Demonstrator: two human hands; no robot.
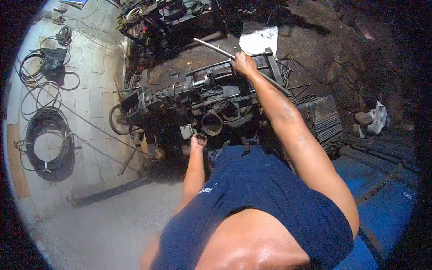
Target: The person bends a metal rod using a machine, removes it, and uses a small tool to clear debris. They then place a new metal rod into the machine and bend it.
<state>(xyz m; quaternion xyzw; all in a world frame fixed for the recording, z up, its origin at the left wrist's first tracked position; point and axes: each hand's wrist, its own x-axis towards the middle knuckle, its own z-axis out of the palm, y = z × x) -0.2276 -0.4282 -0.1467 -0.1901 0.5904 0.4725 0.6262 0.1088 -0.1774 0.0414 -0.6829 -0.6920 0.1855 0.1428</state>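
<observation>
Your left hand (198, 141) is low at the near face of the greasy machine (211, 101), fingers curled around a small dark part I cannot make out, close by the round opening (212, 124), as if to steady work there. Your right hand (244, 63) reaches across the top and clasps the long metal rod (216, 48), which lies slanted over the machine, gripped mid-length for balance.
</observation>
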